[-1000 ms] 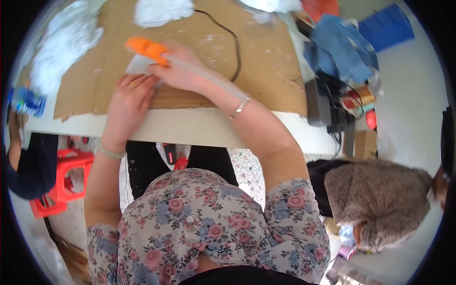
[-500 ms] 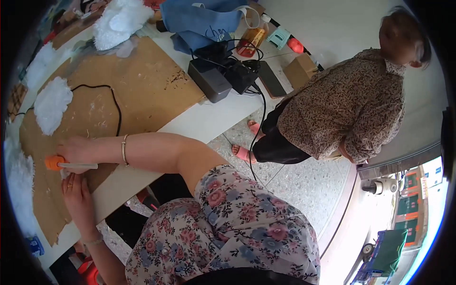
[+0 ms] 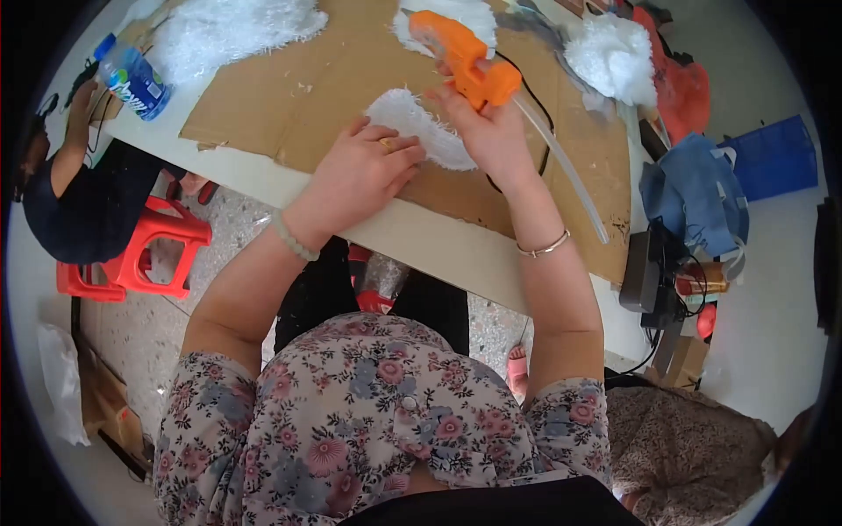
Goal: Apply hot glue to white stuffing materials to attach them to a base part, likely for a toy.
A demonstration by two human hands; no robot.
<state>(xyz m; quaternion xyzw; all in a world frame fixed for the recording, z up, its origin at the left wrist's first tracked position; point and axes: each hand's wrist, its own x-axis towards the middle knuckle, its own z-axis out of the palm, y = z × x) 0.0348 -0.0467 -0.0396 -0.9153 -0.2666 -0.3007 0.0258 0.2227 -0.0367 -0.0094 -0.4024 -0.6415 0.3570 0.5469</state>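
Note:
An orange hot glue gun (image 3: 471, 66) is gripped in my right hand (image 3: 493, 131), above the cardboard. A long translucent glue stick (image 3: 566, 171) trails from its back end, over my right wrist. A white fluffy fabric piece (image 3: 421, 131) lies on the cardboard sheet (image 3: 298, 105) between my hands. My left hand (image 3: 364, 175) rests on its left edge, fingers stretched out and a little apart; the thumb is hard to make out. Another white fluffy piece (image 3: 456, 26) lies just behind the glue gun, partly covered by it.
More white fluffy material (image 3: 237, 35) lies far left, with a white bundle (image 3: 611, 60) far right. A blue-labelled bottle (image 3: 132, 79) stands at the left edge. Black power adapters (image 3: 653, 280) and a blue bag (image 3: 697, 188) are at right. People are near on both sides.
The head view has swung left and now faces the table. My hands, close together before, are farther apart, and the glue gun is above the white piece.

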